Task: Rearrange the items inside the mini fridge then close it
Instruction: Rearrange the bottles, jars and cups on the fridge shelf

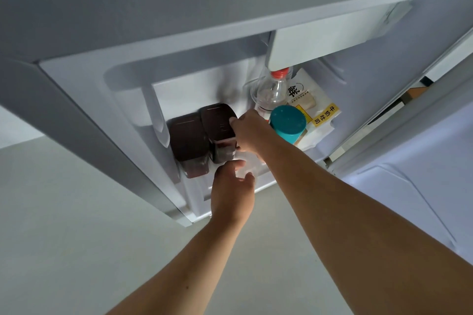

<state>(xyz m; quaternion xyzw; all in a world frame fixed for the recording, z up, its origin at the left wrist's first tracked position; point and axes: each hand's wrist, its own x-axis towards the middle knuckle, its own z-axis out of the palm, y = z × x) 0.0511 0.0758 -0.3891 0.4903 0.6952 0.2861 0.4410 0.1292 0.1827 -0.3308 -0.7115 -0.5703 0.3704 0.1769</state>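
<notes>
Status: mini fridge [76, 100] open, door [399, 186] swung out to the right; rearranging in progress, closing not yet started. Inside, on the fridge floor, 2 dark brown lidded containers stand side by side at the left, touching or very nearly so: left container [188, 143] nearer the left wall, right container [219, 130] just beside it. To the right, farther in, a clear bottle w/ red cap [272, 92] stands upright below a white compartment [327, 36]; a teal-lidded jar [288, 123] stands nearer, just in front of the bottle. Behind both, a white-and-yellow printed package [322, 110] leans toward the far right corner. Right hand [249, 133]: closed on the right container, fingers over the lid edge, thumb at the lower side. Left hand [231, 192]: narrow, partly curled, at the front lip below the containers; contact w/ the clear shelf edge or container base cannot be confirmed, and it holds nothing visible. Judgement: the step in hand is positioning the right container next to its twin. Approx. mid-task: containers appear grouped at the left, bottle, jar and package at the right. Remaining: settle the held container, release, withdraw both hands, swing the door shut. Final layout intended is unknown.
</notes>
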